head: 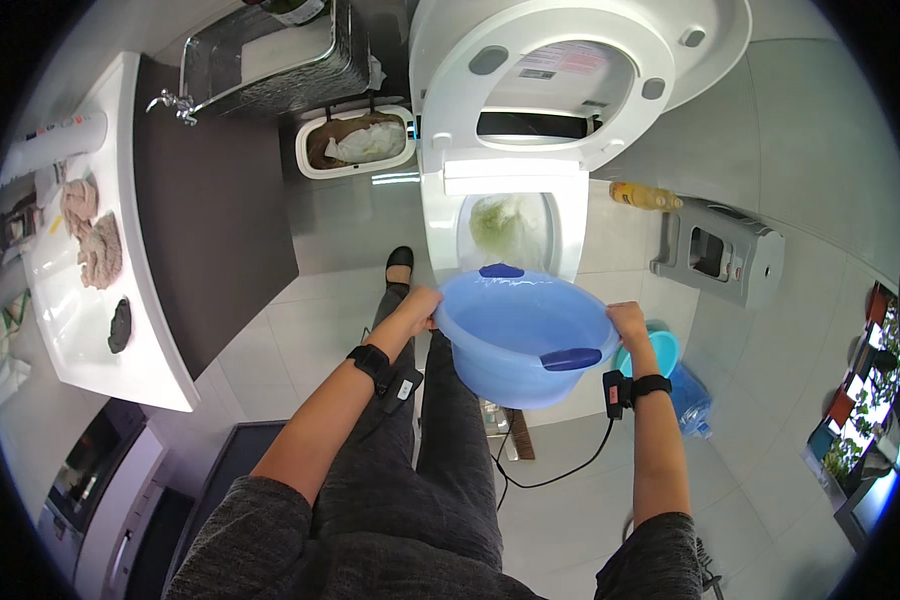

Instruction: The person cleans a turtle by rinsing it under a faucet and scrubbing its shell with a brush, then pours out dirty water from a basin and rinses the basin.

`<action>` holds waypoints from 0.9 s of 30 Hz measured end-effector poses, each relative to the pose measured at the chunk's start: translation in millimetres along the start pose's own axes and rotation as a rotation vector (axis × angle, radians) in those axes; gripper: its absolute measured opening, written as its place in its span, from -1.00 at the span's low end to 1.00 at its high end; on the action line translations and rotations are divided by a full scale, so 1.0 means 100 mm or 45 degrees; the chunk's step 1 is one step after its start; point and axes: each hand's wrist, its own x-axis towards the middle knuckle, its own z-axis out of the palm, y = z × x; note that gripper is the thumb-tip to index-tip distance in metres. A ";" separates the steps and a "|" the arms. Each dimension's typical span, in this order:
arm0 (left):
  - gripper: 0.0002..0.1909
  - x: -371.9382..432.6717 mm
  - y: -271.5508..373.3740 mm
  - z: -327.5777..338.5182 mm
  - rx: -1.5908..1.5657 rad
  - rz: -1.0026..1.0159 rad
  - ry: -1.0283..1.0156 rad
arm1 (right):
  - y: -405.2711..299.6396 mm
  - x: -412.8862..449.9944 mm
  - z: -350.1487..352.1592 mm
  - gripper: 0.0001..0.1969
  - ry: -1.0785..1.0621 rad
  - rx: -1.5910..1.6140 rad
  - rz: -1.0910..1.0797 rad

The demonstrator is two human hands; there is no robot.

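Note:
A blue plastic basin with dark blue grips hangs between my two hands, in front of the toilet. My left hand grips its left rim, and my right hand holds the right rim. Water seems to lie inside the basin, with a bright ripple along its far edge. Just beyond it is the toilet bowl, with greenish, cloudy liquid in it. The toilet seat and the lid behind it are raised. My fingers under the rim are partly hidden.
A waste bin with a liner stands left of the toilet. On the right are a yellow bottle, a grey step stool, a turquoise bucket and a blue water jug. A white washbasin juts in at left. A cable hangs from my right wrist.

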 end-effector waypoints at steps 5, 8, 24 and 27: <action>-0.88 0.14 0.00 -0.04 -0.188 -0.151 -0.075 | -0.39 0.13 -0.19 -0.77 -0.028 -0.177 0.006; -0.91 0.29 -0.06 -0.23 -0.323 -0.220 -0.126 | -0.75 0.16 -0.19 -0.77 -0.032 -0.157 0.007; -0.93 0.59 -0.55 -0.25 -0.739 -0.339 -0.168 | -1.87 0.19 -0.28 -0.81 -0.069 -0.095 -0.027; -0.93 0.48 -0.53 -0.24 -0.766 -0.342 -0.185 | -1.85 0.13 -0.29 -0.77 -0.064 -0.136 -0.008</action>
